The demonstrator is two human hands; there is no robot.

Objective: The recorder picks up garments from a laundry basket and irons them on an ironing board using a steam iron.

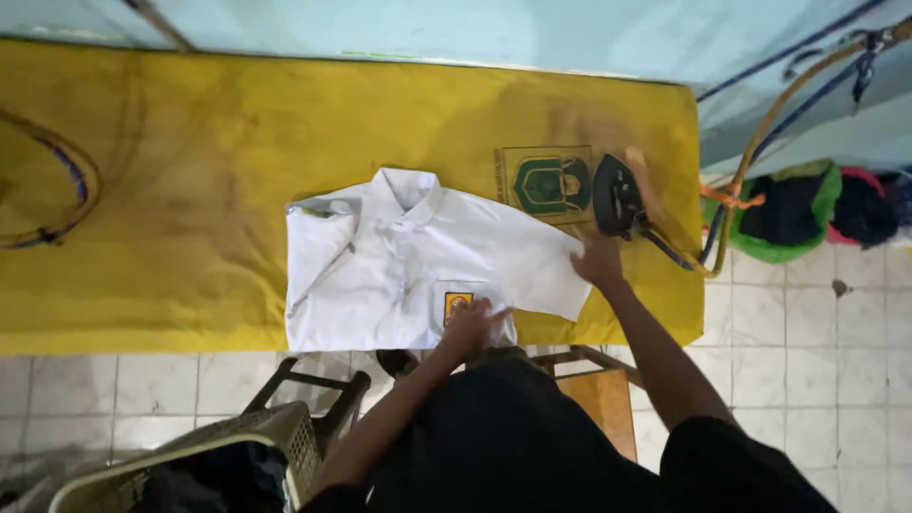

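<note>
1. Near the tabletop's (142, 190) front edge, a white shirt (408, 261) lies flat on yellow cloth, collar away.
2. Left hand (470, 328) pinches the hem by the pocket badge; right hand (598, 261) presses flat on the shirt's right edge, smoothing the cloth.
3. By the right edge stands a dark iron (617, 195), upright, off the fabric.

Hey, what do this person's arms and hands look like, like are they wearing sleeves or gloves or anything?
Both arms are bare from the upper arm down, below short black sleeves. The left hand and right hand are bare too: no gloves, and no watch or rings that can be made out at this size.
</note>
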